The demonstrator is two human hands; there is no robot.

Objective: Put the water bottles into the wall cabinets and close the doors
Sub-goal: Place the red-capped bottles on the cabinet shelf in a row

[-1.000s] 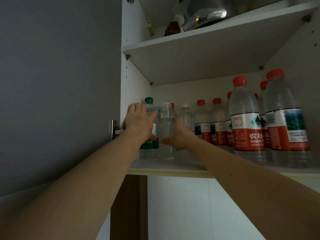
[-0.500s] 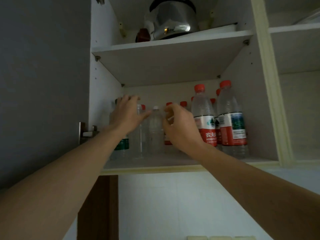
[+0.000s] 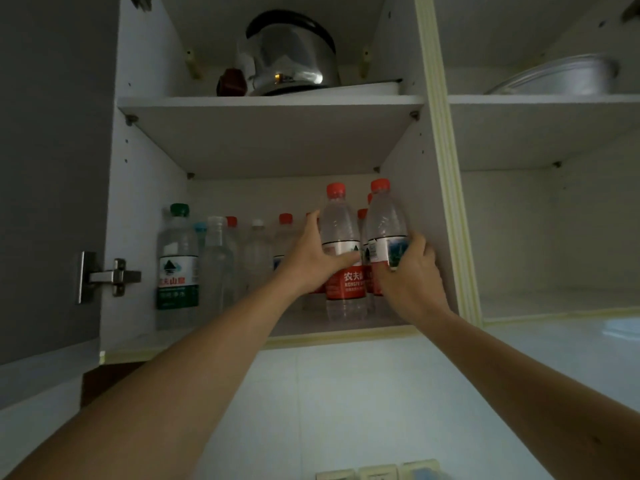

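Note:
Several water bottles stand on the lower shelf point(image 3: 311, 332) of the open wall cabinet. My left hand point(image 3: 313, 258) grips a red-capped, red-labelled bottle point(image 3: 341, 233) at the front. Just to its right, my right hand point(image 3: 410, 277) grips another red-capped bottle point(image 3: 386, 223) next to the cabinet's right wall. A green-capped bottle point(image 3: 177, 261) and a clear white-capped bottle point(image 3: 216, 261) stand at the left. More red-capped bottles stand behind, partly hidden by my hands.
The grey cabinet door point(image 3: 52, 168) hangs open at the left on a metal hinge point(image 3: 110, 277). A steel kettle point(image 3: 289, 55) sits on the upper shelf. The right compartment point(image 3: 554, 237) holds a metal basin point(image 3: 561, 76) on its upper shelf. White tiles lie below.
Both hands have left the bottles at the left of the shelf and moved right; each now grips a red-capped bottle at the front right. The view has shifted right.

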